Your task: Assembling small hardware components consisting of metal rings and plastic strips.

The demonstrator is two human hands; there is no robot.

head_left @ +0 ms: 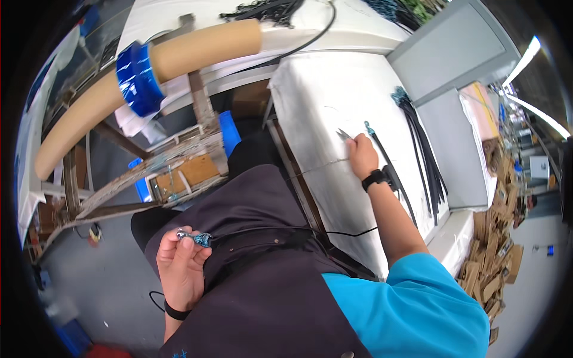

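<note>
My left hand [182,271] is closed in a pinch above my dark apron. Between its fingertips is the teal wrapped end of a black cord [202,240], with a shiny metal fitting at its tip. The cord's black length trails right across my lap. On the white-covered table, my right hand [363,156] is closed around small pointed snips [344,134], whose handles my fingers hide. Just right of that hand lies a black cord with a teal end [381,149]. Farther right lies a bundle of black cords [421,155], teal at the far end.
A long cardboard tube [203,49] with a blue tape roll [136,80] spans the left side above a worn wooden frame [179,167]. Grey panels [450,51] border the table's right. Brown cardboard pieces [492,256] are stacked beyond. Black cords with hooks [265,11] lie at the far edge.
</note>
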